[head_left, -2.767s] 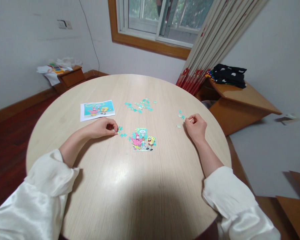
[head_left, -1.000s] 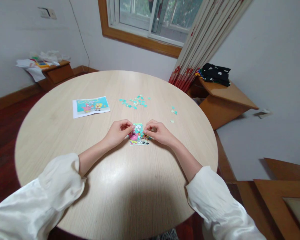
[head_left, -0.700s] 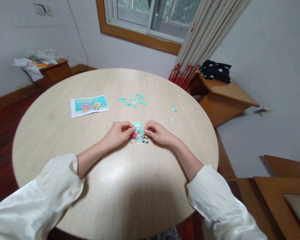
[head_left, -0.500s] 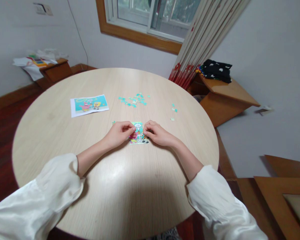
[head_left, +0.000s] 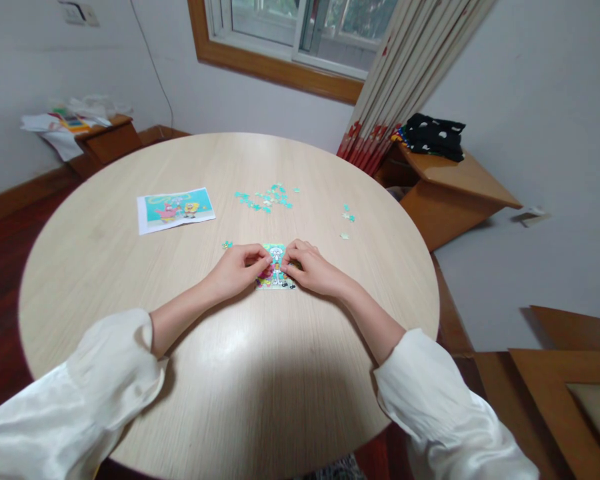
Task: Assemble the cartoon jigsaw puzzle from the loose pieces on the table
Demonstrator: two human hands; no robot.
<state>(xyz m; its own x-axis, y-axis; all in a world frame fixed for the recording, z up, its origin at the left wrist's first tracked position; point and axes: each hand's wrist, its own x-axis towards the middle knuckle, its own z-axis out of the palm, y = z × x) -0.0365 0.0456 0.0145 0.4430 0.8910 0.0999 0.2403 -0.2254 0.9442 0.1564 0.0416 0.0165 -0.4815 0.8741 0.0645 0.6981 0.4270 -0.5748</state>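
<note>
A small, partly joined jigsaw puzzle [head_left: 277, 257] with cartoon figures lies flat on the table in front of me. My left hand [head_left: 247, 268] is closed at its left side, thumb and fingertips pinched on the puzzle and covering part of the pink figure. From the right, my right hand [head_left: 307, 265] reaches over the puzzle's right part with fingers curled and pinched. Whatever its fingertips hold is hidden. Just beyond my left hand sits a small cluster of loose puzzle pieces [head_left: 227, 245].
A printed reference picture [head_left: 176, 210] lies on the round wooden table [head_left: 250, 387] at the left. Several teal pieces [head_left: 270, 199] are scattered beyond my hands. A few more pieces [head_left: 349, 217] lie at the right. Past the table stands a wooden cabinet [head_left: 445, 207] with black cloth [head_left: 436, 138] on top.
My right hand has shifted slightly left and covers more of the puzzle's right side. My left hand stays nearly in place. The whole view has moved a little.
</note>
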